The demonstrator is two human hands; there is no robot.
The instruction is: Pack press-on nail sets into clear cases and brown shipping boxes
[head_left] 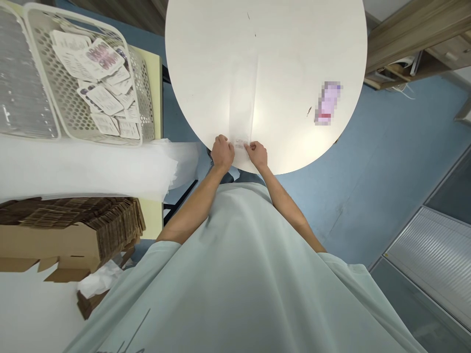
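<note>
A long, thin translucent sheet (pixel 243 98) lies on the round white table, running away from me. At its near end, a small clear piece with faint markings (pixel 240 143) lies between my hands; its kind is hard to make out. My left hand (pixel 222 153) is closed at the sheet's left edge, fingers curled and thumb toward the faint piece. On the other side, my right hand (pixel 258 155) pinches the right edge between thumb and forefinger. Both hands rest close to the table's near rim.
Left of me, a yellow side table (pixel 151 220) bears a perforated basket (pixel 146 98) of printed cards, a stack of white translucent sheets (pixel 84 166) and folded cardboard boxes (pixel 117 225). A blurred purple object (pixel 328 103) lies on the round table (pixel 294 44). A wooden shelf (pixel 405 44) stands right.
</note>
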